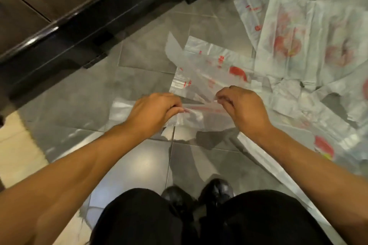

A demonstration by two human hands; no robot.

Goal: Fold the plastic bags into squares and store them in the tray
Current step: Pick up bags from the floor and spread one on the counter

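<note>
I have both my left hand and right hand pinching the clear bag stretched between them above the floor, and I fear the slick film slipping out, spoiling the fold.

Fingertips of both hands curl under, hidden from view. Printed bags at right are blurred, cut by the frame edge. Their red print is illegible.

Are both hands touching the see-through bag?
Touching. The head view shows the left hand and right hand each pinching the top edge of the clear plastic bag between curled fingers.
</note>
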